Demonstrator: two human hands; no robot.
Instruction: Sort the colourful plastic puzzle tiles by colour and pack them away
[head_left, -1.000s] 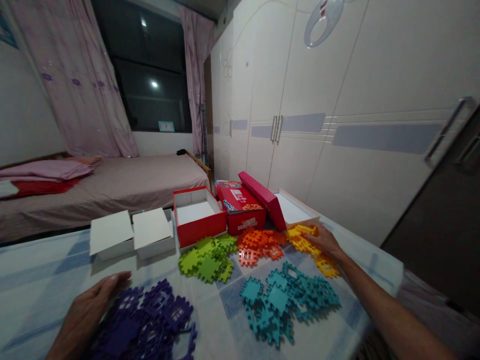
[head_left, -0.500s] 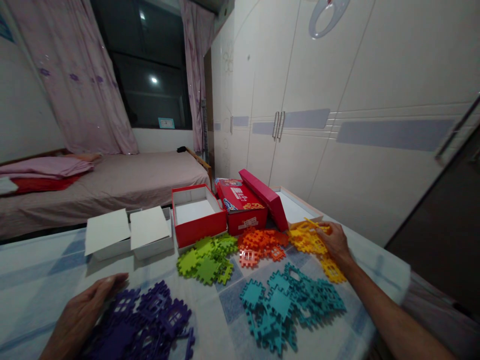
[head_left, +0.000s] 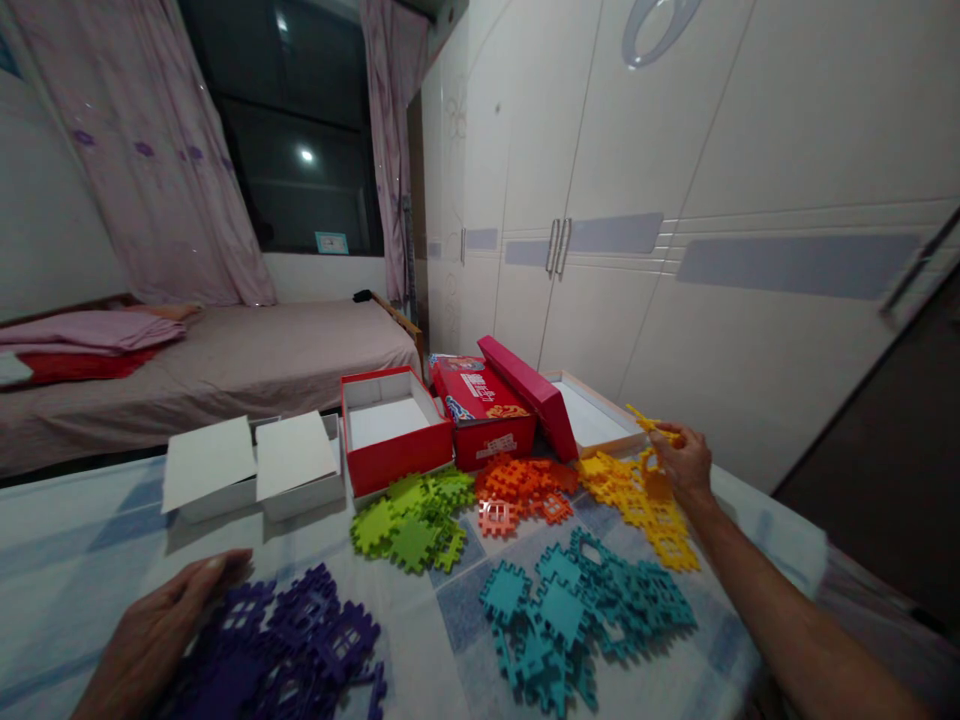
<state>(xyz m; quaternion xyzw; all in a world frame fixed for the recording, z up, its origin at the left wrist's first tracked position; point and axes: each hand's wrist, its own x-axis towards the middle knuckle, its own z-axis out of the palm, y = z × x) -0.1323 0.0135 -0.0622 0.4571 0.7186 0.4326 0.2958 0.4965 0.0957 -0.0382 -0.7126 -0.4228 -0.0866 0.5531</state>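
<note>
My right hand (head_left: 684, 465) is raised at the far right of the table, its fingers closed on a yellow interlocking plastic piece (head_left: 643, 420). Below it lies a heap of yellow notched pieces (head_left: 626, 490). My left hand (head_left: 169, 620) rests at the near left with fingers stretched out, beside a pile of purple notched pieces (head_left: 292, 640); whether it touches them I cannot tell. Between the hands spread piles of lime green pieces (head_left: 412, 515), orange pieces (head_left: 521, 485) and teal pieces (head_left: 577, 605), several with window-like cutouts.
Two white boxes (head_left: 296, 455) with flaps stand at the left of the cloth-covered table (head_left: 315, 545). Behind the piles are an open red box (head_left: 401, 450), a printed red box (head_left: 487, 405), a leaning red lid (head_left: 529, 390) and a shallow white tray (head_left: 592, 415). A wardrobe (head_left: 697, 330) stands behind.
My right hand has lifted up and slightly right from the yellow heap with a yellow piece in its fingers. My left hand has stayed almost still.
</note>
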